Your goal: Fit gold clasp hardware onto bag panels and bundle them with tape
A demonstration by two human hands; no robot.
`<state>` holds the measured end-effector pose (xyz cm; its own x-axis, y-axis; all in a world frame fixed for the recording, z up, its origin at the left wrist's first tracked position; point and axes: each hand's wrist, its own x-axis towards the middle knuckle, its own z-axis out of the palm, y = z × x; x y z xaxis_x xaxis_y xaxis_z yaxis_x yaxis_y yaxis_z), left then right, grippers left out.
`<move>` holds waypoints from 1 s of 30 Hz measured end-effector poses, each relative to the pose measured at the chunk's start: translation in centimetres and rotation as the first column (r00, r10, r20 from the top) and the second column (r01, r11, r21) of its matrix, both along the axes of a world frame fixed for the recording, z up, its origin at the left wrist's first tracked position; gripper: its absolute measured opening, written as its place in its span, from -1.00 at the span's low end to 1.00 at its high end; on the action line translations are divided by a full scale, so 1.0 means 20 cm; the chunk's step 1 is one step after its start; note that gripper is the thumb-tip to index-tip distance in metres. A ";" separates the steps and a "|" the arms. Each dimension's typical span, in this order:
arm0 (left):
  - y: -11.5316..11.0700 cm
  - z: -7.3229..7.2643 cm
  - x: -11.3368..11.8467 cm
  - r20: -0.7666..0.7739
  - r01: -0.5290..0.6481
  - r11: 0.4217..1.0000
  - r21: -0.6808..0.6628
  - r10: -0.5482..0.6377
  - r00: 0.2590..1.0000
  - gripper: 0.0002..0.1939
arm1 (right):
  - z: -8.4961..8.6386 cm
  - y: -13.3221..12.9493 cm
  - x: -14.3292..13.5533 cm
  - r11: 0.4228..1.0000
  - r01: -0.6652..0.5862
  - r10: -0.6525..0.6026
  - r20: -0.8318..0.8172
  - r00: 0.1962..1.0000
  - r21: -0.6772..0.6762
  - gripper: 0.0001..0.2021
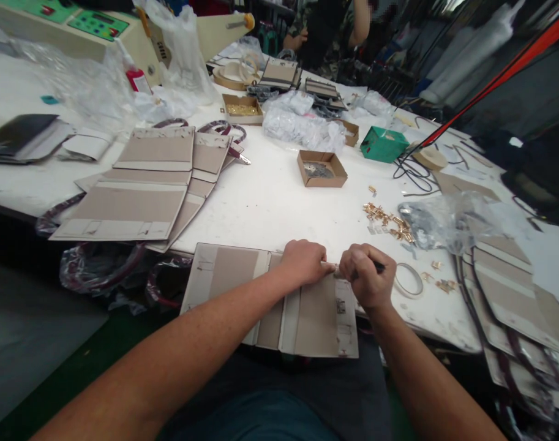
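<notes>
A beige flat bag panel [316,321] with pale strips lies across the table's front edge, its near part overhanging. My left hand [304,260] is closed at the panel's far edge, thumb pointing right. My right hand [367,272] is clenched round a slim tool with a dark handle end [379,267]; its kind is hidden by the fingers. The tool's tip meets the panel near my left thumb, and what lies exactly there is too small to tell. Pencil-like marks and small slots show on the panel's right end.
Stacked panels [146,199] lie left, more panels [509,288] right. Beyond my hands are a cardboard box [322,170] of metal pieces, gold-coloured hardware [389,222], a tape roll [408,280] and a green box [384,144]. Another person [325,30] is at the far side.
</notes>
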<state>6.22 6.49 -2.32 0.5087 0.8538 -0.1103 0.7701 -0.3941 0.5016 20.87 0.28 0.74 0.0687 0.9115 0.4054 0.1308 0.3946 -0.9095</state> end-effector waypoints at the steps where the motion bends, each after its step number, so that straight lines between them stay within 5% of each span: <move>1: 0.00 0.00 0.00 0.002 -0.008 1.000 -0.005 0.008 1.000 -0.64 | -0.02 0.00 0.01 0.999 0.034 -0.034 -0.017 0.999 -0.005 -0.60; 6: -0.04 0.00 0.00 0.049 -0.032 0.992 0.121 0.027 0.998 -0.64 | -0.05 -0.01 0.06 0.990 0.141 -0.134 -0.188 0.973 0.022 -0.61; 10: -0.27 -0.01 -0.06 0.155 0.086 0.925 0.371 -0.153 0.976 -0.57 | -0.06 -0.01 0.08 0.982 0.189 -0.179 -0.231 0.956 0.022 -0.62; 14: -0.57 -0.10 -0.14 0.020 0.350 0.863 0.365 -0.384 0.923 -0.01 | -0.04 -0.01 0.08 0.981 0.194 -0.186 -0.236 0.954 0.010 -0.61; 16: -0.65 -0.14 -0.16 -0.107 0.424 0.850 0.314 -0.412 0.905 0.09 | -0.01 -0.02 0.07 0.985 0.174 -0.164 -0.252 0.954 0.016 -0.61; 21: -0.65 -0.09 -0.15 -0.174 0.459 0.854 0.247 -0.427 0.888 0.04 | 0.06 -0.05 0.04 0.991 0.106 -0.078 -0.276 0.958 0.088 -0.62; 30: -0.57 0.03 -0.16 -0.186 0.501 0.842 0.201 -0.469 0.863 -0.03 | -0.02 0.02 0.06 0.996 0.077 -0.068 -0.227 0.972 0.033 -0.59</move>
<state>3.05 -4.97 -1.76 0.8597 0.5099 -0.0295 0.4992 -0.8267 0.2597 22.15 0.59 0.26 0.2278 0.8837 0.4089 -0.0458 0.4292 -0.9021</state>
